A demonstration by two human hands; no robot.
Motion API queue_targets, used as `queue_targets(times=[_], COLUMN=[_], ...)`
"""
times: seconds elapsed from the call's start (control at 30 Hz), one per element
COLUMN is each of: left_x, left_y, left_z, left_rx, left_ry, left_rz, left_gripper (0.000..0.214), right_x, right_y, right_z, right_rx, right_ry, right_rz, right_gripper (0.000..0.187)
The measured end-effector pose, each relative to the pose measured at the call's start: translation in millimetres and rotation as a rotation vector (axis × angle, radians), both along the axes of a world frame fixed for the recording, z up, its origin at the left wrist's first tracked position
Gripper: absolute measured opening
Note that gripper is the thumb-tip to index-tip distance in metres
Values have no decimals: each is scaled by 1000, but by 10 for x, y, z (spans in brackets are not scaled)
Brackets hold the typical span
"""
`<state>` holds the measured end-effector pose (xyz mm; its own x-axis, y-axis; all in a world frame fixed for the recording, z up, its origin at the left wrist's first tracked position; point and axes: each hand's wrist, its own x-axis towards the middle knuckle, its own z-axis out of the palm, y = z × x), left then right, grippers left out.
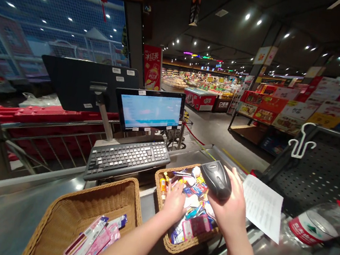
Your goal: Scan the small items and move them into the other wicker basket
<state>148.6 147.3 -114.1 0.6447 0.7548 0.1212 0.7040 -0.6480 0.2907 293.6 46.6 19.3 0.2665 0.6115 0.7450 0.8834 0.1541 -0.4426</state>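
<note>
My right hand (pixel 227 201) is shut around a black handheld barcode scanner (pixel 216 178), lifted above the far side of a wicker basket (pixel 195 241). That basket is heaped with small colourful packets (pixel 196 198). My left hand (pixel 174 202) dips into the heap at the basket's left side, its fingers hiding whatever they touch. A second wicker basket (pixel 101 187) sits nearer to me on the left, holding pink packets (pixel 91 236). A printed paper sheet (pixel 261 207) lies just right of the scanner.
A keyboard (pixel 127 159) and a monitor (pixel 148 111) on a stand rise beyond the baskets on a steel checkout counter (pixel 15 190). A plastic bottle (pixel 317 224) with a red cap lies at the right. Shop aisles and stacked displays extend behind.
</note>
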Motion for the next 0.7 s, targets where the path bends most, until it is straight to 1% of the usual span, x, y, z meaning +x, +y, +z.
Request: queue_targets(times=[0.07,0.13,0.2,0.27,0.37,0.53,0.6,0.7], left_x=[-12,-39,-77,-122,-198,-351,-425,-559], left_y=[43,93,145,192,255,349,390,450], left_z=[-20,-1,72,196,453,965,1173,1473], left_rx=[58,102,141,195,292,461,529,632], left_ry=[-3,-7,-12,-20,-41,-86,-104,-127], left_rz=[-26,-54,-81,-101,-109,-84,-65,-30], left_gripper=[22,19,20,23,27,28,29,30], right_x=[-3,-4,-3,-1,-4,-44,-94,-227], right_y=[-20,-37,-48,-56,-67,-81,-70,-31], right_z=[15,23,15,-4,-42,-68,-35,76], right_rx=[-3,-5,-8,-14,-26,-25,-23,-10], right_ry=[1,8,13,15,18,14,5,-25], right_rz=[-6,-15,-25,-33,-34,-27,-16,31], right_gripper=[58,58,59,60,60,62,63,63])
